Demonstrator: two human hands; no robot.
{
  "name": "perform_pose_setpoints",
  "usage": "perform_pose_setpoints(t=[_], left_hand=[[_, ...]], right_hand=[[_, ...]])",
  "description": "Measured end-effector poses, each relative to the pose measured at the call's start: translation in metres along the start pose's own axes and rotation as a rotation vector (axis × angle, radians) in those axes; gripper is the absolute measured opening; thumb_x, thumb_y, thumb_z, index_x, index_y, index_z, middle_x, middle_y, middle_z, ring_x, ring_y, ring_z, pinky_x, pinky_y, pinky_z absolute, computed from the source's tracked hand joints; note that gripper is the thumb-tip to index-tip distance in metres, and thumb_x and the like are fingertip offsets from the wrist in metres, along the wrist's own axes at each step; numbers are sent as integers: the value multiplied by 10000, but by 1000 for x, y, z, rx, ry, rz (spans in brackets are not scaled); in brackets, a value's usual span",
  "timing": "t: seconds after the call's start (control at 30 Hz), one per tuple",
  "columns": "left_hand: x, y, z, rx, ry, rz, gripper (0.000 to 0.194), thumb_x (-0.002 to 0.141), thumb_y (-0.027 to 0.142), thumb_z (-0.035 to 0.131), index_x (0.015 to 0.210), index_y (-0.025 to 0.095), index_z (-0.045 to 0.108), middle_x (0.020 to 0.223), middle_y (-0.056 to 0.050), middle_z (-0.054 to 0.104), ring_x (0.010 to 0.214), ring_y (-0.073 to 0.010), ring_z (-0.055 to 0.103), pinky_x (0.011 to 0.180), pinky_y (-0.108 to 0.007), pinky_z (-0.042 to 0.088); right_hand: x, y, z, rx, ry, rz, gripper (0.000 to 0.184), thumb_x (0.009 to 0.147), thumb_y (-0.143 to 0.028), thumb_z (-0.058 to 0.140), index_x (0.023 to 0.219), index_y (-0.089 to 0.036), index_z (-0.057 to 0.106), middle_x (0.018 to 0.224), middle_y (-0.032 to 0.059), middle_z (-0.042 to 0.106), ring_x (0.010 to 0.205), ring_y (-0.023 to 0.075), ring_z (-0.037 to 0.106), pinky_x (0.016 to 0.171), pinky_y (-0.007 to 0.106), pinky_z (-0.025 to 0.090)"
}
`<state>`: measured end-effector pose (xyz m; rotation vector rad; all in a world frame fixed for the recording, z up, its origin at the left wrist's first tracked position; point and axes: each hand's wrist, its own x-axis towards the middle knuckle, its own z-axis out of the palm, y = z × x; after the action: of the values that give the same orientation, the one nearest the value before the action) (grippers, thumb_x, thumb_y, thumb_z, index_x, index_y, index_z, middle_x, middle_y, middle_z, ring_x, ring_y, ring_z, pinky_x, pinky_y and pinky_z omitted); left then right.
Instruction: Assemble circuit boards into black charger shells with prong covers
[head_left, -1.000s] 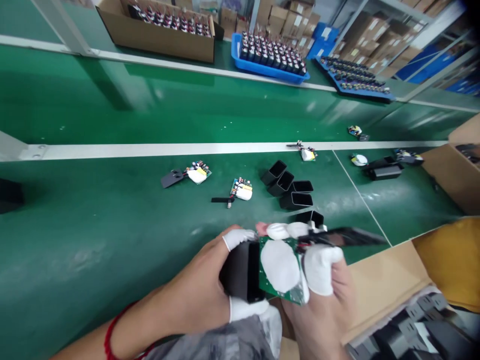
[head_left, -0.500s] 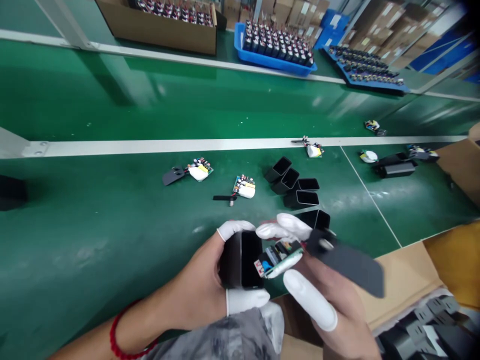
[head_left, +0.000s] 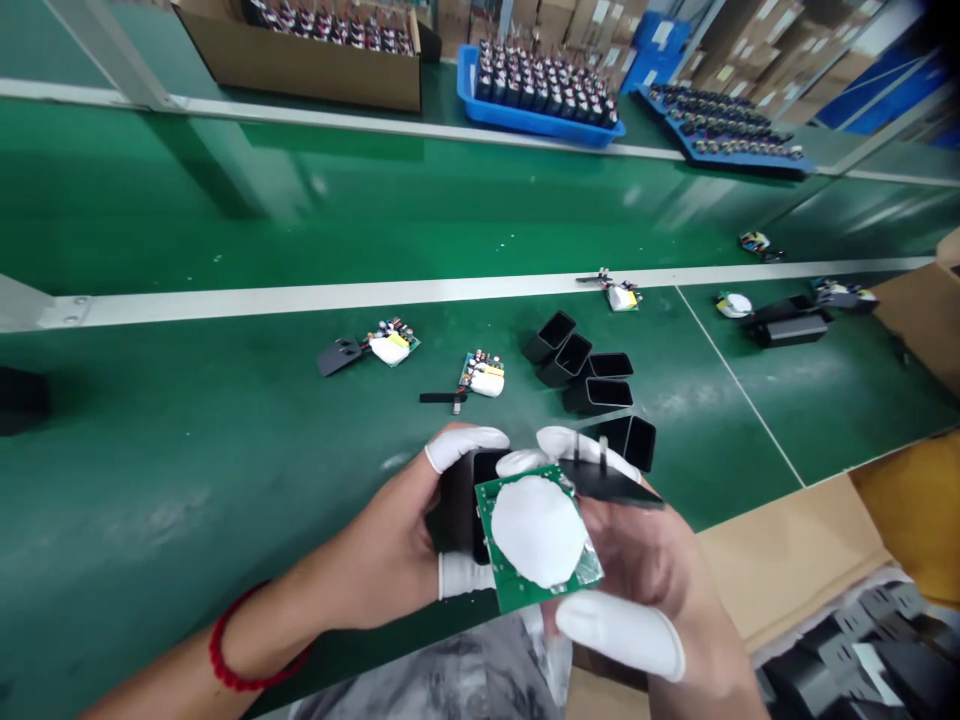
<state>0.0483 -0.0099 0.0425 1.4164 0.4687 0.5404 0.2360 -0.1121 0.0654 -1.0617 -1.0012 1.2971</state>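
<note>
My left hand (head_left: 409, 520), with white finger cots, is wrapped round a black plastic housing (head_left: 457, 500) whose open end faces right. My right hand (head_left: 637, 570), also in finger cots, holds a green circuit board (head_left: 512, 578) at that open end. A white round patch (head_left: 541, 530) covers most of the board's face turned toward me. Attached by the board is a black end cap (head_left: 611, 485) with metal prongs, lying against my right fingers. The board hides part of the housing's opening, so I cannot tell whether its edge is inside.
Several black housings (head_left: 574, 360) stand or lie beyond my hands. Circuit boards with caps (head_left: 394, 345) lie on the green bench (head_left: 225, 480). A blue tray (head_left: 540, 125) of parts and a cardboard box (head_left: 300, 70) sit at the back. An open carton (head_left: 795, 560) of black parts is at lower right.
My right hand has turned the circuit board so its white-patched face shows, and brought it left over the housing's opening. The end cap has swung in closer to my fingers.
</note>
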Motion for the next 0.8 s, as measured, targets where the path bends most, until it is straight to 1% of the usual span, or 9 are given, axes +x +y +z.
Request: perform_pose_setpoints(t=[0.13,0.2,0.27,0.37,0.5,0.6,0.67,0.73,0.8], left_hand=[[3,7,-2,40,-8,-5,683,733,186,843,1316,361,536,1324,-30,495,1218,-225,562,1007,-266,473],[4,10,-2,67,19,-11,701,708,230,873,1315,374,555,1327,-24,534,1213,-231,572,1011,-281,473],[5,11,-2,97,54,-4,717,681,269,895,1311,384,571,1314,-14,581,1200,-239,582,1029,-304,465],[6,10,-1,104,95,2,711,647,291,914,1279,395,606,1277,3,623,1187,-248,593,1034,-321,471],[6,9,1,11,111,-19,725,616,205,925,1245,417,634,1226,22,646,1136,-236,622,974,-291,520],[5,7,3,-37,124,-45,707,630,154,902,1242,394,641,1230,7,651,1129,-245,630,954,-295,542],[5,6,3,-38,120,-68,683,651,143,883,1249,362,636,1260,-14,647,1150,-264,626,967,-326,545],[4,6,3,-24,103,-78,687,657,141,877,1266,322,618,1272,-43,648,1148,-281,632,965,-360,553],[5,6,2,5,88,-77,690,648,164,886,1266,286,605,1258,-65,656,1123,-290,645,948,-376,563]], right_hand=[[1,-3,-2,-92,95,-149,658,744,-190,830,1335,-346,585,1223,99,709,1035,304,728,796,441,656],[3,-8,-2,-182,142,-170,650,706,-131,845,1285,-331,629,1233,94,698,1096,303,699,865,431,634],[3,-13,-1,-268,170,-165,609,704,-128,844,1251,-320,657,1219,89,692,1082,289,694,900,420,618],[2,-18,0,-320,157,-186,621,731,-147,821,1293,-331,632,1226,89,663,983,262,697,848,397,630],[0,-20,8,-361,206,-203,698,723,-94,793,1335,-367,596,1199,60,678,960,249,688,817,359,628],[2,-22,15,-380,257,-203,696,691,-99,822,1291,-391,622,1159,42,694,897,247,686,705,322,633],[5,-23,17,-388,242,-215,709,689,-75,815,1290,-395,619,1143,40,686,850,232,676,657,301,624],[7,-24,18,-414,201,-236,731,705,-19,771,1321,-369,592,1143,45,674,839,205,663,675,280,616],[9,-24,17,-446,174,-266,739,718,20,726,1345,-337,567,1164,43,660,863,179,656,739,257,609]])
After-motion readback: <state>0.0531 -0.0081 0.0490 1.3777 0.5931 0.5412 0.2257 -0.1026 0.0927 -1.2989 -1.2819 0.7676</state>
